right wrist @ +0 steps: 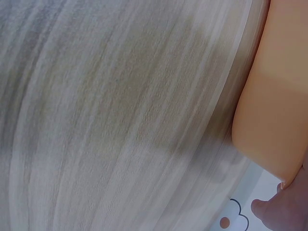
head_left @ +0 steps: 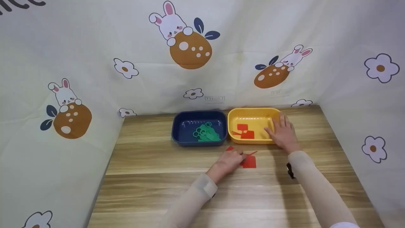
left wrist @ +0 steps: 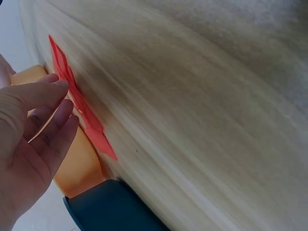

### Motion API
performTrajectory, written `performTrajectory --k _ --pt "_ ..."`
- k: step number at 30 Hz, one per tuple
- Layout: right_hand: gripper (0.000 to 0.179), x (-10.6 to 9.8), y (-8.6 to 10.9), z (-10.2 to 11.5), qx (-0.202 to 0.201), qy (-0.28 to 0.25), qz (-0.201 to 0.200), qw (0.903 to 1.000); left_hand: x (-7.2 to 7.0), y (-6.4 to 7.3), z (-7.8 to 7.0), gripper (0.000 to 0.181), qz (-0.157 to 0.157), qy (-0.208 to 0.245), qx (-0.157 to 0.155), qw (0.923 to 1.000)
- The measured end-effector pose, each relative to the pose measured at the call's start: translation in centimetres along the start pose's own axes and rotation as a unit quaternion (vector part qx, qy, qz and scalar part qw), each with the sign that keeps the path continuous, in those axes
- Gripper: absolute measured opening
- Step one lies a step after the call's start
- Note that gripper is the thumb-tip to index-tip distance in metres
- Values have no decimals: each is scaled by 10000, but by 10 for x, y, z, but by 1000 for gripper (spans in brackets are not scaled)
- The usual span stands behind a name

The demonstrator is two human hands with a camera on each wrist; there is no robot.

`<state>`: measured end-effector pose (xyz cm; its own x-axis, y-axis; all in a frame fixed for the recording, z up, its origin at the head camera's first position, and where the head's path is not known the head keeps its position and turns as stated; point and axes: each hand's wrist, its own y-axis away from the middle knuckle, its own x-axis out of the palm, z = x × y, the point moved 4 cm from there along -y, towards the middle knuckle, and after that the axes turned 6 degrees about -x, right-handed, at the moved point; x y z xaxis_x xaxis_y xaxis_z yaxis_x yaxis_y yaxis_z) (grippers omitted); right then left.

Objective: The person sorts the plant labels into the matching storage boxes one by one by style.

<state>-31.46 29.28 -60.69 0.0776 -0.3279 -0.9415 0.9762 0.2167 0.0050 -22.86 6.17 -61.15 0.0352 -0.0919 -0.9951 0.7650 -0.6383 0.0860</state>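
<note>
My left hand (head_left: pixel 229 161) is over a loose group of flat red pieces (head_left: pixel 249 161) on the table, in front of the yellow tray (head_left: pixel 233 140). In the left wrist view its fingers (left wrist: pixel 60 118) are loosely bent, thumb tip close by the red pieces (left wrist: pixel 89 120); nothing is visibly pinched. At the tray's right end my right hand (head_left: pixel 283 133) holds the wall, thumb on the inner side and fingers over the rim. The right wrist view shows just a few fingertips (right wrist: pixel 284 207) beside the tray's corner (right wrist: pixel 274 106). More red pieces (head_left: pixel 247 134) lie inside the tray.
Left of the yellow tray, side by side, is a dark blue tray (head_left: pixel 175 133) with several green pieces (head_left: pixel 207 133). Both are near the back of the wood-grain table (head_left: pixel 142 190). A pale cloth printed with rabbits (head_left: pixel 190 79) surrounds the table at the back and sides.
</note>
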Motion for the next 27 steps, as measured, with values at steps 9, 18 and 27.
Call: performTrajectory --k 9,18,27 --pt "79 2 -1 -2 3 -1 -39 10000 5 1 0 16 -151 -8 -93 9998" --pt "80 1 -1 -2 -12 71 12 10000 9 0 0 21 -227 -88 -99 9997" --pt "79 2 0 -2 -6 93 -6 10000 9 3 1 24 -236 -129 -38 9996"
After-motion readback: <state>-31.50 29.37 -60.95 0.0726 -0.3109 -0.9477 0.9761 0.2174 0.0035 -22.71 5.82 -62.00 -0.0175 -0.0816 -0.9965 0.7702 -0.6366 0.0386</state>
